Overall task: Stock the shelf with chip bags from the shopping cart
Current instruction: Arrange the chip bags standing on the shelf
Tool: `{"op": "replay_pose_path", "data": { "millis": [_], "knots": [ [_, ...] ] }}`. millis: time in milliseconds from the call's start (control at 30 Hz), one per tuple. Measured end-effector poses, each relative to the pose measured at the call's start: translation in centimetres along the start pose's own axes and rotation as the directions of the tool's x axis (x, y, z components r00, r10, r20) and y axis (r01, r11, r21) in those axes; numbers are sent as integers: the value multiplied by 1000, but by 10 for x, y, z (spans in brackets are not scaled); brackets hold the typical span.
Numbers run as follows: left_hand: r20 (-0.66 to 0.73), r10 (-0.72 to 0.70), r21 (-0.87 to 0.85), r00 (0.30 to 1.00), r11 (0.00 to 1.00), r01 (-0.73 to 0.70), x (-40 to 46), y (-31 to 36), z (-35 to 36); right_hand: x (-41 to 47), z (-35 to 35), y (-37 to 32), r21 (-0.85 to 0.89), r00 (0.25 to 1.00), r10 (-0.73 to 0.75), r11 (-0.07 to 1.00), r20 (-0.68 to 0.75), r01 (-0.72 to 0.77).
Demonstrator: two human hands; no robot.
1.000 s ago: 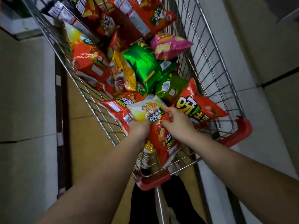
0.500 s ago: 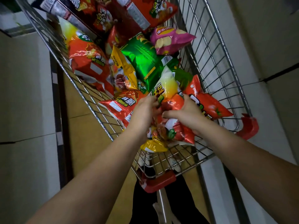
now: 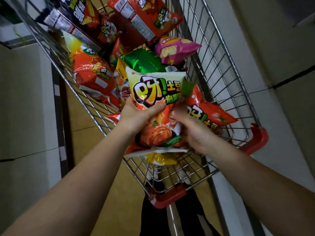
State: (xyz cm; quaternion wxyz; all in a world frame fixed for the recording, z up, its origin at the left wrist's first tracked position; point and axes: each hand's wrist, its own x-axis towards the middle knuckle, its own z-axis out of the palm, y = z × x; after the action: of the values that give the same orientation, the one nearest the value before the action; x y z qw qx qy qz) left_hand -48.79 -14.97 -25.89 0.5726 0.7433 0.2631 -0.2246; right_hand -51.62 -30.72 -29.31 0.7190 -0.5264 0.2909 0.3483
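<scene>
Over the near end of the shopping cart point(image 3: 221, 68) I held one chip bag point(image 3: 156, 106), pale yellow-green at its top and orange below, raised above the wire floor. My left hand point(image 3: 136, 114) gripped its left edge, thumb curled across the front under the big lettering; my right hand point(image 3: 192, 130) clutched its right side, fingers wrapped behind. The bag's long axis ran near to far, printed face toward me, top seam pointing to the far end of the cart.

Inside the cart lay more bags: a red bag point(image 3: 209, 114) touching my right hand on the right, a green bag point(image 3: 144, 63) just beyond the held one, a pink bag point(image 3: 175, 50) farther right, an orange bag point(image 3: 93, 77) against the left wall, and several red and dark bags point(image 3: 136, 16) piled at the far end. A yellow bag point(image 3: 158, 159) peeked out beneath the held one, and a red one's corner point(image 3: 112, 116) showed under my left wrist.

Red plastic bumpers point(image 3: 255, 138) capped the cart's near corners. Pale floor tiles point(image 3: 25, 99) spread on the left.
</scene>
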Motion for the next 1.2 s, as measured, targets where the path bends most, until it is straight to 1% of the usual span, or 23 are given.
{"op": "replay_pose_path", "data": {
  "millis": [33, 67, 100, 167, 267, 333, 367, 400, 433, 467, 500, 567, 633, 700, 767, 833, 900, 967, 1067, 1133, 1200],
  "knots": [
    [-19, 28, 68, 999, 997, -27, 1, 0, 0, 1, 0, 7, -6, 997, 29, 1000, -77, -30],
    [-20, 44, 130, 999, 991, -41, 2, 0, 2, 2, -1, 13, 28, 984, 65, 998, -163, -61],
    [-12, 59, 180, 998, 982, -56, 1, 0, 4, 4, -3, 20, 96, 962, 109, 992, -250, -87],
    [1, 95, 261, 995, 961, -92, -1, 0, 11, 9, -9, 30, 221, 891, 208, 967, -404, -125],
    [6, 127, 368, 992, 922, -120, -1, -6, 20, 26, -18, 36, 301, 819, 260, 947, -511, -113],
    [0, 126, 380, 992, 918, -117, 1, -13, 23, 35, -24, 33, 342, 771, 246, 939, -588, -39],
    [-4, 114, 373, 993, 922, -105, 1, -17, 24, 39, -29, 33, 336, 734, 215, 942, -644, 19],
    [-8, 104, 368, 995, 925, -94, 1, -19, 25, 40, -33, 32, 297, 702, 156, 951, -695, 83],
    [-10, 100, 368, 995, 925, -90, 2, -21, 26, 41, -36, 33, 216, 676, 76, 968, -733, 125],
    [-13, 102, 367, 995, 926, -91, 2, -22, 27, 42, -36, 32, 112, 670, -4, 985, -742, 130],
    [-20, 106, 364, 994, 927, -92, 3, -22, 28, 41, -34, 31, 16, 685, -74, 992, -725, 124],
    [-51, 108, 340, 993, 937, -84, 6, -21, 29, 39, -25, 29, -85, 722, -158, 987, -673, 136],
    [-87, 105, 310, 991, 948, -73, 8, -21, 27, 37, -17, 28, -84, 768, -170, 985, -617, 150],
    [-104, 97, 305, 990, 950, -61, 9, -22, 23, 34, -19, 26, -20, 830, -129, 990, -542, 141],
    [-99, 92, 296, 991, 953, -59, 10, -23, 20, 26, -23, 20, 24, 892, -80, 995, -444, 101],
    [-97, 88, 292, 991, 955, -56, 11, -24, 19, 22, -26, 15, 13, 912, -57, 998, -406, 68],
    [-106, 88, 289, 990, 956, -54, 11, -25, 20, 22, -24, 15, -12, 920, -71, 997, -386, 72],
    [-125, 91, 264, 988, 963, -56, 8, -24, 20, 23, -20, 17, -43, 912, -117, 993, -392, 108],
    [-174, 117, 208, 978, 975, -80, 4, -20, 16, 21, -11, 16, -136, 841, -273, 962, -467, 237],
    [-200, 137, 177, 970, 979, -102, 1, -16, 12, 15, -3, 9, -196, 793, -343, 939, -504, 281],
    [-218, 149, 139, 965, 983, -120, -4, -9, 8, 9, 3, 0, -235, 766, -386, 922, -514, 307]
  ]
}}
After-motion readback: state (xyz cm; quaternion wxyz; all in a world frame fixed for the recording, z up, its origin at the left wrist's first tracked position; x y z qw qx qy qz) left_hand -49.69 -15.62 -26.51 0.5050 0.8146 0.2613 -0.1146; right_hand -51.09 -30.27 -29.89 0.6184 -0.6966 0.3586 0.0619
